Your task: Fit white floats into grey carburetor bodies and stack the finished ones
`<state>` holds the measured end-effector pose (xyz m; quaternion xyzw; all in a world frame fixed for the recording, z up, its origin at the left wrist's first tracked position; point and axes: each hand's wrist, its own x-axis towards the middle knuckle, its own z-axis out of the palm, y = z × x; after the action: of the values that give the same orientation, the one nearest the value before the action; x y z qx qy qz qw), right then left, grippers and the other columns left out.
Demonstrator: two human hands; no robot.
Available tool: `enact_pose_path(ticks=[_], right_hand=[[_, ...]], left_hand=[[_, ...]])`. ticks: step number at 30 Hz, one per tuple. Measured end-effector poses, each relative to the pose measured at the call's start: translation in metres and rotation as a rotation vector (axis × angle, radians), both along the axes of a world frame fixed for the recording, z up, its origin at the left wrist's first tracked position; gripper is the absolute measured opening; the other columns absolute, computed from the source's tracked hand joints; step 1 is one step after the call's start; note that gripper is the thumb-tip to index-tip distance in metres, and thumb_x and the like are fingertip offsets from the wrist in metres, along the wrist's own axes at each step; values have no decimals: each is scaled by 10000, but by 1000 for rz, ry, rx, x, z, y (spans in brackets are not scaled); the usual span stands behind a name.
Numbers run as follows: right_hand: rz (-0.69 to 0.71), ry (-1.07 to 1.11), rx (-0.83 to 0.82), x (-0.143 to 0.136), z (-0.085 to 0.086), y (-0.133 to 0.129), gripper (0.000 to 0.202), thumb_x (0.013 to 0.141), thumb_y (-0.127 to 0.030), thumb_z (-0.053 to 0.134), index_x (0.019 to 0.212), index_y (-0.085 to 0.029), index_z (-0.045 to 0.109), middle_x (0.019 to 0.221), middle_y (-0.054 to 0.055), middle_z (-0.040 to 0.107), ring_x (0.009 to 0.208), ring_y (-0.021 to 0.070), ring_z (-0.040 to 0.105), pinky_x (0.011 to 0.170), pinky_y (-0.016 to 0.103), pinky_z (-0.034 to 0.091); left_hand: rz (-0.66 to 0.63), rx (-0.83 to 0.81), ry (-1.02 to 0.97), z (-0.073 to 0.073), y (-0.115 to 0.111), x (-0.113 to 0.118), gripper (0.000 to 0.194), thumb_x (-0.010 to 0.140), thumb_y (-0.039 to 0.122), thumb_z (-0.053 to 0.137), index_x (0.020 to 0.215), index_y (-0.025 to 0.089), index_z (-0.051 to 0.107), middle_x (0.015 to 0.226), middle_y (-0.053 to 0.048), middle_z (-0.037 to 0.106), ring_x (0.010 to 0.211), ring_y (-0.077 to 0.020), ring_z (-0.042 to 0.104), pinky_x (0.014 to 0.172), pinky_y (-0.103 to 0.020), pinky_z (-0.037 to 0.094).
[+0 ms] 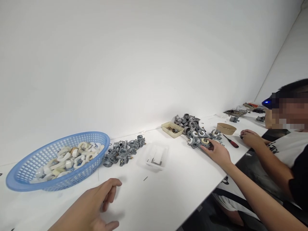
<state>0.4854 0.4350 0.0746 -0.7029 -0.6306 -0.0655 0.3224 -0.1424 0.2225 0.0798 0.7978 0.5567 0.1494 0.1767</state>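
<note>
My left hand (pixel 92 205) is over the white table near its front, thumb and fingers apart, holding nothing. Farther right, my right hand (pixel 218 153) has its thumb and fingers around a grey metal carburetor body with a cream float (pixel 205 141), at the front of a group of similar bodies. My fingers partly cover it. Beyond lies a heap of grey metal bowls (pixel 187 120). Between my hands stands a clear plastic box (pixel 154 157) holding thin pins, and a single pin (pixel 145 178) lies on the tabletop.
A blue basket (pixel 57 179) of white and cream floats stands left, beside more carburetor bodies (pixel 122 150). A cream tray (pixel 172 129) holds small dark rings. A brown bowl (pixel 226 128) and a red-black screwdriver (pixel 231 141) lie near a co-worker's hand (pixel 251 138) at right.
</note>
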Motion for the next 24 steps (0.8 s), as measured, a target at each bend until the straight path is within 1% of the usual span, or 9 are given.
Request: enact_pose_path(ticks=[5, 9, 12, 15, 17, 19, 20, 22, 24], right_hand=[[-50, -19, 85, -6, 1, -7, 865, 937, -852, 644, 1533, -225, 637, 1480, 177, 730, 949, 312, 778, 672, 385, 537], [-132, -16, 213, -17, 2, -21, 918, 883, -860, 680, 1522, -209, 581, 1524, 221, 633, 1047, 366, 734, 660, 399, 510], [-145, 13, 321, -29, 3, -37, 788, 929, -767, 648, 1458, -187, 578, 1385, 224, 642, 1057, 381, 697, 672, 405, 489], [-86, 88, 420, -43, 0, -65, 547, 996, -612, 586, 1344, -190, 580, 1005, 93, 631, 840, 299, 658, 660, 390, 487], [9, 135, 457, -55, -9, -96, 431, 1025, -533, 555, 1306, -206, 557, 815, -9, 534, 659, 233, 592, 629, 370, 503], [167, 149, 453, -71, -25, -137, 349, 1046, -493, 560, 1286, -239, 547, 732, -61, 483, 559, 189, 551, 600, 342, 528], [278, 146, 436, -80, -35, -159, 292, 1056, -454, 575, 1275, -262, 557, 713, -69, 482, 536, 179, 547, 567, 323, 517], [636, 129, 327, -100, -57, -204, 170, 1066, -347, 636, 1229, -298, 632, 686, -56, 510, 525, 181, 554, 526, 323, 495], [782, 100, 200, -119, -75, -241, 78, 1053, -401, 734, 1047, -329, 706, 708, -23, 580, 580, 197, 612, 532, 331, 528]], left_hand=[[6, 0, 35, 6, -1, 3, 768, 746, 333, 782, 1421, 317, 417, 1018, 46, 663, 795, -204, 663, 745, -306, 462], [11, 34, 106, 2, 3, -2, 741, 751, 356, 801, 1409, 318, 462, 961, 58, 695, 766, -212, 681, 691, -295, 435], [-18, 179, 125, -2, 6, -8, 742, 746, 354, 828, 1406, 309, 493, 904, 76, 714, 686, -195, 698, 627, -273, 429], [-48, 311, 120, 0, 7, -9, 697, 750, 330, 841, 1369, 303, 522, 839, 99, 705, 649, -182, 712, 581, -252, 431], [-65, 397, 121, 4, 6, -7, 615, 776, 304, 830, 1321, 305, 544, 788, 117, 683, 618, -168, 700, 559, -240, 427], [-98, 512, 122, 10, 5, -5, 479, 826, 280, 795, 1247, 305, 567, 712, 135, 633, 561, -152, 657, 543, -235, 421], [-119, 576, 121, 12, 4, -3, 395, 856, 268, 766, 1199, 304, 575, 676, 139, 602, 533, -148, 627, 537, -237, 415], [-171, 712, 111, 18, 4, -1, 219, 918, 237, 690, 1088, 304, 570, 632, 132, 550, 502, -148, 574, 534, -249, 396], [-218, 843, 94, 23, 2, 2, 139, 961, 196, 621, 1003, 304, 545, 615, 116, 515, 496, -153, 529, 537, -266, 375]])
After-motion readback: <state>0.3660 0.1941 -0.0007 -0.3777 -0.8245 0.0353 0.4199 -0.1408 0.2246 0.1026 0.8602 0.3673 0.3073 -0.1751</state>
